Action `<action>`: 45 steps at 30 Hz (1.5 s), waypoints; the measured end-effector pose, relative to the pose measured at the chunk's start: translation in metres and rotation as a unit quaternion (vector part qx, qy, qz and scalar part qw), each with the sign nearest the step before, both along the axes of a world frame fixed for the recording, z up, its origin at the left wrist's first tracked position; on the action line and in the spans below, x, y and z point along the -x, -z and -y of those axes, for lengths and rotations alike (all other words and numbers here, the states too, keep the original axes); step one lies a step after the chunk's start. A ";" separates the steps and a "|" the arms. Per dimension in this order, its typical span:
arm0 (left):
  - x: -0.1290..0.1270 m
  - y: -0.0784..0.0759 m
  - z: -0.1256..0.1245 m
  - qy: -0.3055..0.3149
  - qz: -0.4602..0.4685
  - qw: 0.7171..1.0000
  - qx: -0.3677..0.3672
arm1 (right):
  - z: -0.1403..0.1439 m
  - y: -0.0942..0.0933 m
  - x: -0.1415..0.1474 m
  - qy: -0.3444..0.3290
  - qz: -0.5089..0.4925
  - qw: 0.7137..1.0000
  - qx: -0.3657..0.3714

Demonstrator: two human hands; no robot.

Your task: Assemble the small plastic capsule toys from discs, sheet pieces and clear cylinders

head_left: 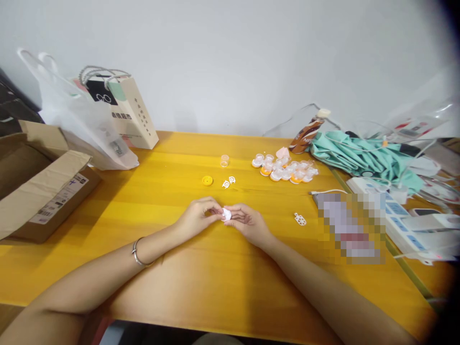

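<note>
Between my fingertips is a small white plastic part, partly hidden by the fingers. My left hand pinches it from the left, and my right hand grips it from the right. Just beyond lie two flat white cut-out pieces, close together. A round yellow disc sits to their left, and a clear cup-shaped piece stands behind them. Off to the right of my right hand is another flat white cut-out piece.
A cluster of small clear-domed capsules stands at the back right, before a bottle and a green umbrella. A power strip and a pixelated device lie right. A cardboard box, plastic bag and paper bag stand left.
</note>
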State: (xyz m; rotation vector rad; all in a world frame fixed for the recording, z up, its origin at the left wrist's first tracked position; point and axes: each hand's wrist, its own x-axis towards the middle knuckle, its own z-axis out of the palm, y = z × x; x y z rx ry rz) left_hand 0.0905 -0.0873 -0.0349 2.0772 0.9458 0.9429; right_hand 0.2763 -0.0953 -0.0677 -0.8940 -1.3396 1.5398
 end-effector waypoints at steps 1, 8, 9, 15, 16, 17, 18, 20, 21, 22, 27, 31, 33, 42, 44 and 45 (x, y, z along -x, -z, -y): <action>-0.001 0.000 0.001 -0.008 -0.005 1.000 -0.001 | 0.000 0.000 0.000 0.000 0.002 1.000 -0.001; -0.007 -0.001 0.008 -0.051 -0.048 0.996 -0.049 | 0.000 -0.005 0.001 0.000 0.005 1.000 0.005; -0.007 -0.001 0.009 -0.052 -0.054 0.996 -0.057 | 0.000 -0.006 0.001 0.002 0.006 1.000 0.008; -0.007 0.000 0.010 -0.042 -0.039 0.994 -0.097 | -0.001 -0.011 0.001 0.005 -0.002 1.000 0.022; -0.007 0.000 0.011 -0.042 -0.034 0.994 -0.100 | -0.001 -0.012 0.000 0.004 -0.003 1.000 0.026; -0.007 0.000 0.011 -0.042 -0.029 0.993 -0.102 | -0.001 -0.013 0.000 0.003 -0.003 1.000 0.029; -0.007 0.000 0.011 -0.041 -0.024 0.994 -0.103 | -0.001 -0.013 -0.001 0.002 -0.004 0.999 0.032; -0.007 -0.001 0.011 -0.037 -0.011 0.994 -0.100 | -0.002 -0.014 -0.001 -0.002 -0.006 0.999 0.037; -0.008 -0.001 0.010 -0.035 -0.004 0.995 -0.097 | -0.002 -0.015 -0.001 -0.005 -0.007 0.999 0.040; -0.008 -0.001 0.010 -0.033 0.001 0.995 -0.093 | -0.002 -0.015 -0.002 -0.008 -0.008 0.999 0.043; -0.008 -0.001 0.009 -0.037 0.004 0.997 -0.071 | -0.002 -0.014 -0.001 -0.015 -0.011 0.999 0.050; -0.007 -0.001 0.010 -0.033 0.011 0.996 -0.077 | -0.002 -0.016 -0.002 -0.013 -0.014 0.999 0.051; -0.007 0.000 0.010 -0.032 0.019 0.996 -0.083 | -0.003 -0.017 -0.003 -0.014 -0.018 0.998 0.053; -0.003 0.005 0.008 0.010 0.042 0.986 -0.159 | -0.004 -0.019 -0.005 -0.027 -0.037 0.997 0.063; -0.001 0.004 0.007 0.025 0.029 0.981 -0.188 | -0.004 -0.019 -0.006 -0.027 -0.047 0.996 0.064; 0.000 0.004 0.007 0.031 0.019 0.978 -0.205 | -0.004 -0.019 -0.007 -0.026 -0.051 0.996 0.065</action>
